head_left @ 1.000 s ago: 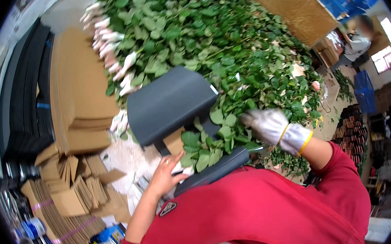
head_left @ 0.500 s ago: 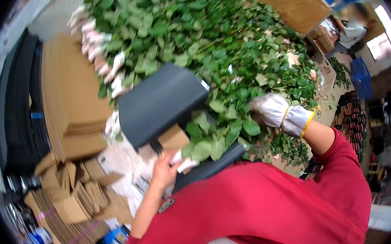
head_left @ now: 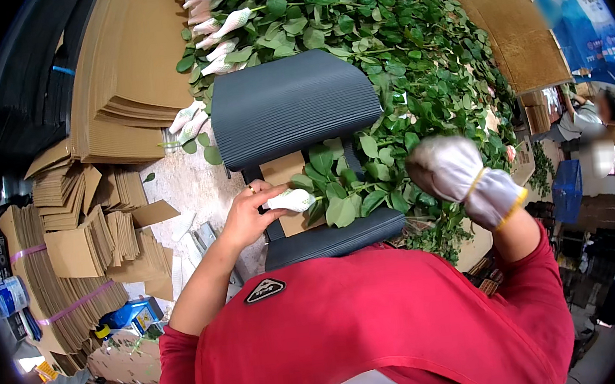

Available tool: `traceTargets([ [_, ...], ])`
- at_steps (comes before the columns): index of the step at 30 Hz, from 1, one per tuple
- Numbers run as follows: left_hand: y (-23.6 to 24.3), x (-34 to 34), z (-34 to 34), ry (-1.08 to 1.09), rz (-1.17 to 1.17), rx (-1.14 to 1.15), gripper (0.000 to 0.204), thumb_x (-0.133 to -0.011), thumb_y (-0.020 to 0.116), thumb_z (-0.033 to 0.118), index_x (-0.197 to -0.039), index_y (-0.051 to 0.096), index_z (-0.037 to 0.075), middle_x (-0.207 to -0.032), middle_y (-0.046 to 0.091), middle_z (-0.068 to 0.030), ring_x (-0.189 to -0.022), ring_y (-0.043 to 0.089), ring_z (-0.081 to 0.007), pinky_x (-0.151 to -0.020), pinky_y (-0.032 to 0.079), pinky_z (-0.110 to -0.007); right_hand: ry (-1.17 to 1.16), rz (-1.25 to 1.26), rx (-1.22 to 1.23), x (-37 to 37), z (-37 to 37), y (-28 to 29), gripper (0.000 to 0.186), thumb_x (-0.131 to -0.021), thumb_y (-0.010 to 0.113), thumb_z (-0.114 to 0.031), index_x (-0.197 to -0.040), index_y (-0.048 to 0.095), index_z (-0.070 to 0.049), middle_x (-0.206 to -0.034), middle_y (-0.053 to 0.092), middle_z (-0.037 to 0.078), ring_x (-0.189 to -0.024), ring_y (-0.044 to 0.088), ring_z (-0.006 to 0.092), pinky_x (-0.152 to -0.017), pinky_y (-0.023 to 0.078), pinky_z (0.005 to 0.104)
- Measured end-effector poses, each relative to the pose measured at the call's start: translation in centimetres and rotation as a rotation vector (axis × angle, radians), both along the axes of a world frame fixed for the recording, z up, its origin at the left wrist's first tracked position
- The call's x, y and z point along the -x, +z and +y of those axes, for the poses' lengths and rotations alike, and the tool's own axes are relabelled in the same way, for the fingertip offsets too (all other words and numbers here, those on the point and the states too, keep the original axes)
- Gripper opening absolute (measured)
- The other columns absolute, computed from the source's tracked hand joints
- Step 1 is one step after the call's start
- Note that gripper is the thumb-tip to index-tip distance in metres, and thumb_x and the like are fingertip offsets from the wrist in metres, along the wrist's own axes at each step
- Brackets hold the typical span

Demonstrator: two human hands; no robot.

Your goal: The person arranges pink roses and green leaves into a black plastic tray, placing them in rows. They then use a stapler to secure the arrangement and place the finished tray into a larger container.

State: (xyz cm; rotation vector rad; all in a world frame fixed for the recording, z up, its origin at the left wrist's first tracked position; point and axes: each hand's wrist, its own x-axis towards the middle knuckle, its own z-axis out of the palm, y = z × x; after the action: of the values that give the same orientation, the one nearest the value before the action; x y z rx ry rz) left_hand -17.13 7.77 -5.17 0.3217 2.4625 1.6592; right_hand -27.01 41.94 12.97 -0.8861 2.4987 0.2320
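The white-netted rose [head_left: 293, 201] lies crosswise over the black ribbed wrapper [head_left: 296, 108] — bloom left, leaves [head_left: 343, 205] right. The left hand [head_left: 247, 217], nearest, pinches the bloom; whether the gloved right hand [head_left: 446, 170] beyond the leaves holds anything, I cannot tell.

Bud [head_left: 293, 201]: we see white, tinged green
Leaves [head_left: 342, 207]: green, some paler
Glove [head_left: 447, 167]: we see white, greyish patches, yellow edge
Top [head_left: 377, 304]: red
Badge [head_left: 265, 290]: black and white
Board [head_left: 296, 108]: we see dark grey, ribbed
Cardboard [head_left: 142, 52]: tan
Strap [head_left: 75, 303]: pink
Crate [head_left: 567, 185]: blue
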Motion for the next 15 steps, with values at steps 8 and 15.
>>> traceTargets([
  [8, -0.1, 0.5, -0.7, -0.03, -0.069, -0.113, 0.037, -0.079, 0.076, 0.001, -0.115, 0.071, 0.003, -0.098, 0.07, -0.0096, -0.089, 0.066, -0.0219, -0.082, 0.052, -0.031, 0.424, -0.017, 0.503, -0.2, -11.7, -7.9, 0.034, -0.075, 0.074, -0.024, -0.1, 0.068, -0.002, -0.12, 0.064, 0.016, -0.098, 0.066, 0.0336, -0.088, 0.053, 0.0398],
  [15, 0.5, -0.2, -0.1, 0.163, -0.382, -0.521, 0.023, -0.087, 0.071, 0.003, -0.109, 0.072, -0.003, -0.091, 0.067, -0.01, -0.077, 0.066, -0.0159, -0.071, 0.052, -0.026, 0.156, -0.363, 0.587, -0.1, -11.2, -7.9, 0.042, -0.078, 0.072, -0.023, -0.117, 0.063, -0.009, -0.108, 0.066, 0.014, -0.096, 0.066, 0.0339, -0.084, 0.054, 0.0419],
])
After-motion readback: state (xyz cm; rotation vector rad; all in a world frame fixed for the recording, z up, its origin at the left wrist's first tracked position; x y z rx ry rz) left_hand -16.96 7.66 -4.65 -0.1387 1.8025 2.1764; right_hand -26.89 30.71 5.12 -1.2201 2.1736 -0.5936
